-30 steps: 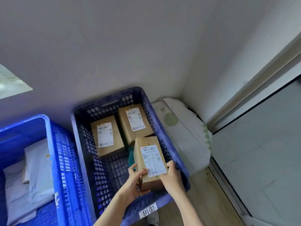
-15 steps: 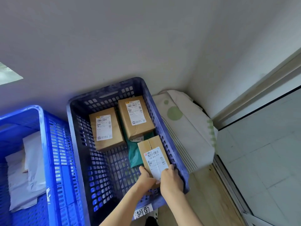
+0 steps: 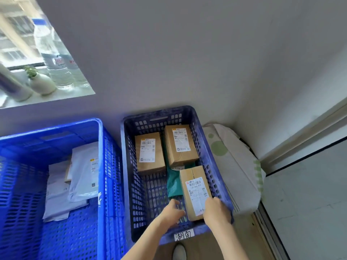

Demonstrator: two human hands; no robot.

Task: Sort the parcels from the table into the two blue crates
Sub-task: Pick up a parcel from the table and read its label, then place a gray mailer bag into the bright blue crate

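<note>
Two blue crates are seen from above, side by side on the floor against a pale wall: a bright blue crate (image 3: 101, 166) at the left and a darker blue crate (image 3: 206, 152) at the right, the latter bearing a handwritten paper tag (image 3: 184, 235) on its near rim. Three brown cardboard parcels are shown inside the darker crate. The near parcel (image 3: 195, 192) lies flat by the right wall, label upward, its long axis running from the near rim toward the far wall and leaning slightly leftward at the far end; it rests partly over a green mailer bag (image 3: 174, 184). Two further boxes lie farther in, a left box (image 3: 149, 152) and a right box (image 3: 180, 145), both label-up with long axes roughly parallel to the crate's long sides. The right hand (image 3: 216, 210) is laid on the near right corner of the near parcel, fingers curled over its edge in contact with it. The left hand (image 3: 173, 212) is placed just beside the parcel's near left side, fingers loosely bent above the crate floor; whether they touch the box cannot be told. White and grey soft mailers (image 3: 78, 177) are stacked in the bright blue crate. A folded white cloth with green dots (image 3: 231, 166) lies right of the darker crate.
</note>
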